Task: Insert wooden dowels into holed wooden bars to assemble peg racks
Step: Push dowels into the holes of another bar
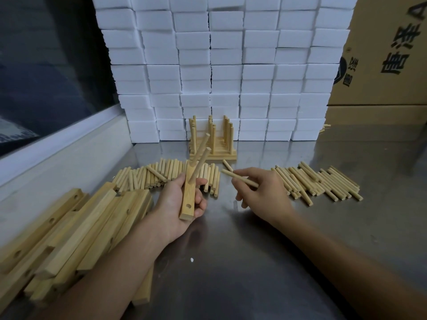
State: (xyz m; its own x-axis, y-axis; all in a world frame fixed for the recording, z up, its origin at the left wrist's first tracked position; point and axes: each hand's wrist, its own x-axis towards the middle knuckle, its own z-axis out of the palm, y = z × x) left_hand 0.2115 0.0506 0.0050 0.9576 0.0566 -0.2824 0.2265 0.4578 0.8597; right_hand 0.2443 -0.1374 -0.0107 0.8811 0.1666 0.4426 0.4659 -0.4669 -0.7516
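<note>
Above the steel table (265, 262), we see the left hand (178, 204) with its fingers curled around a holed wooden bar (188, 199), so it is clamped on the bar. This bar is pale wood, and one open hole shows near its lower end. Its long axis runs away from us, the near end low in the palm and the far end tilted up. Two dowels (200, 159) stand in its far part and lean up and to the right.

Our right hand (261, 192) pinches a single dowel (240, 177) between thumb and fingers, the other fingers loosely bent. That dowel lies almost flat and points to the left, toward the bar, but does not touch it.

Behind the hands lie two heaps of loose dowels, the left heap (166, 174) and the right heap (321, 183). At the left edge lies a pile of bars (69, 227). Finished racks (213, 139) stand farther back against a wall of white blocks (219, 65).
</note>
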